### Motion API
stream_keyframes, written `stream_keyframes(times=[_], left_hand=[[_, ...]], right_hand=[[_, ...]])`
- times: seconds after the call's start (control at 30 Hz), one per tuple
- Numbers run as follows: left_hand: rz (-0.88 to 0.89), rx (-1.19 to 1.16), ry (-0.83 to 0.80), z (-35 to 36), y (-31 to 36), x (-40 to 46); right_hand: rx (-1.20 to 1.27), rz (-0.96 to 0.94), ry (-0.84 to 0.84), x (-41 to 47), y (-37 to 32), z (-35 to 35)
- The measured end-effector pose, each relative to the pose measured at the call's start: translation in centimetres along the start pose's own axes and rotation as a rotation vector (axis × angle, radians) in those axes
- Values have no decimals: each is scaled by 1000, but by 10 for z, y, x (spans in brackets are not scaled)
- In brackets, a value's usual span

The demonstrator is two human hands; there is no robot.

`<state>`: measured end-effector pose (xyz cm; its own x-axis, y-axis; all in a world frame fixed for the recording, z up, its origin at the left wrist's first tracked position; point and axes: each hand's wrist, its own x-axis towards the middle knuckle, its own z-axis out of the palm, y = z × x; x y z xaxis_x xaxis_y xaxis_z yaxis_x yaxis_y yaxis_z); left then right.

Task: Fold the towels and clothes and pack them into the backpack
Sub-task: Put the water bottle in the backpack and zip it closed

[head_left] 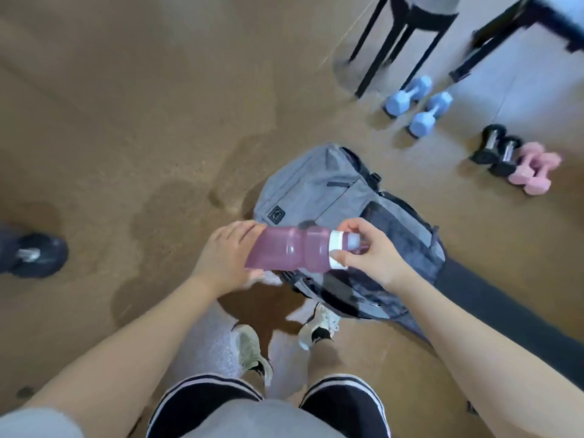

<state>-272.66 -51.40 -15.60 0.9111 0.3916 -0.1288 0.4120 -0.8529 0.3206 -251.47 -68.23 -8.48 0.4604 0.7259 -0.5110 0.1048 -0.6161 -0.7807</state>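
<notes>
A grey backpack (319, 184) lies on the brown floor in front of my feet, with a dark mesh side pocket facing right. Above it I hold a pink translucent bottle (290, 248) sideways. My left hand (224, 254) grips the bottle's base. My right hand (373, 251) pinches its white collar and cap at the other end. No towels or clothes are in view.
Two blue dumbbells (417, 105), a black pair (496, 150) and a pink pair (534, 169) sit on the floor at the right. Black stool legs (388, 42) stand at the top right. Another person's dark shoe (34, 254) is at the left. A black strip (512, 314) runs past the backpack.
</notes>
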Motion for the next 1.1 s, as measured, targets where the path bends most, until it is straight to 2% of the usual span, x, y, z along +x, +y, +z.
stream_keyframes(times=[0.2,0.3,0.43,0.5,0.7,0.87,0.97,1.1], left_hand=[[202,42,-13,-15,79,100],[272,86,2,-16,119,149],[391,230,42,-7,165,196],[443,283,69,1,182,216],[538,299,79,32,220,273],[530,283,103,57,217,309],[515,266,138,69,217,323],[243,96,102,79,202,352]], right_hand=[[167,10,124,-11,42,-101],[180,71,114,-4,69,-155],[-91,123,24,15,92,-206],[-221,81,43,31,92,-214],[-408,-54,48,82,111,-209],[-578,-144,105,119,135,-220],[-647,-110,102,137,142,-226],[-617,117,191,155,157,-239]])
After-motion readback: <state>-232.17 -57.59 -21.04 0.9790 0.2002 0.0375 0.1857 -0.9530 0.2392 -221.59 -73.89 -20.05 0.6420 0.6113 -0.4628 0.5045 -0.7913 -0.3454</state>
